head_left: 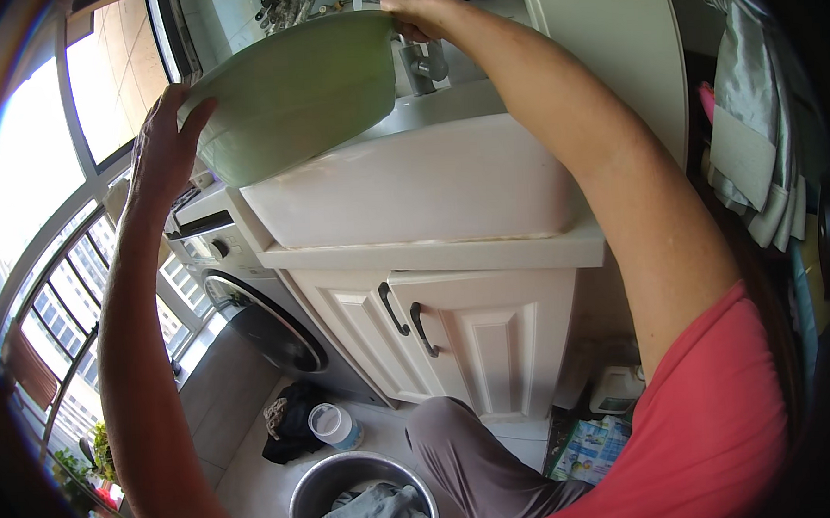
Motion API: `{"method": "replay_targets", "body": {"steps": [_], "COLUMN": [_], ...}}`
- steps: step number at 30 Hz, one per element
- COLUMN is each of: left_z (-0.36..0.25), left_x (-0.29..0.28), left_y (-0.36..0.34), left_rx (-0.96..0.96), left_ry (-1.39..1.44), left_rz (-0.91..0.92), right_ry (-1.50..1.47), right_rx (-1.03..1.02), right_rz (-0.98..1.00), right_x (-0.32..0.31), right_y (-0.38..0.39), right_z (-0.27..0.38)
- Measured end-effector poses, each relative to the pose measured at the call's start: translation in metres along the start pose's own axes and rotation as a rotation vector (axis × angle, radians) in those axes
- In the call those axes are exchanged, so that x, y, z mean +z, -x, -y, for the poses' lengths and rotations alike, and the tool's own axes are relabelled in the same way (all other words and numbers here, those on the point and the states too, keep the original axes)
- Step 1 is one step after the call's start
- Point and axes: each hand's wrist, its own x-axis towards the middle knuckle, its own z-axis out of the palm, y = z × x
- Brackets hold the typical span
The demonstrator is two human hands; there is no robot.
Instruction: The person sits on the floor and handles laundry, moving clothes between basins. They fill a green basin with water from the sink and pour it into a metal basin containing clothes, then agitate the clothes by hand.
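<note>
A large pale green plastic basin (296, 88) is held up, tilted, over the left part of a white sink (421, 185). My left hand (167, 140) grips its left side, with the thumb against the outer wall. At the far right rim, my right hand (416, 16) is closed round the edge, its fingertips partly hidden. A grey faucet (422, 66) stands in the sink just below my right hand. What is inside the basin cannot be seen from here.
Beneath the sink is a white cabinet (506, 334) with black handles; a front-loading washing machine (241, 294) stands to its left. On the floor are a metal basin (300, 491) with grey cloth, a clear plastic tub (334, 424) and dark cloth (297, 417). Clothes (752, 124) hang at right.
</note>
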Motion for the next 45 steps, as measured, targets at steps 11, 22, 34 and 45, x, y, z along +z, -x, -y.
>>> {"method": "replay_targets", "body": {"steps": [11, 22, 34, 45], "left_z": [0.007, 0.007, 0.006, 0.011], "left_x": [0.011, 0.018, 0.016, 0.016], "left_y": [-0.001, -0.005, 0.002, 0.004], "left_rx": [-0.041, -0.002, -0.035, -0.021], "left_ry": [-0.096, -0.023, -0.013, -0.043], "left_rz": [-0.125, -0.13, -0.142, -0.14], "right_ry": [-0.135, 0.45, 0.343, 1.249], "right_rx": [0.12, 0.059, 0.247, 0.003], "right_rz": [0.004, -0.143, 0.069, 0.106], "right_x": [-0.003, -0.035, -0.032, -0.017], "right_y": [-0.008, -0.066, -0.045, 0.016], "right_z": [-0.003, -0.045, -0.037, 0.007]}}
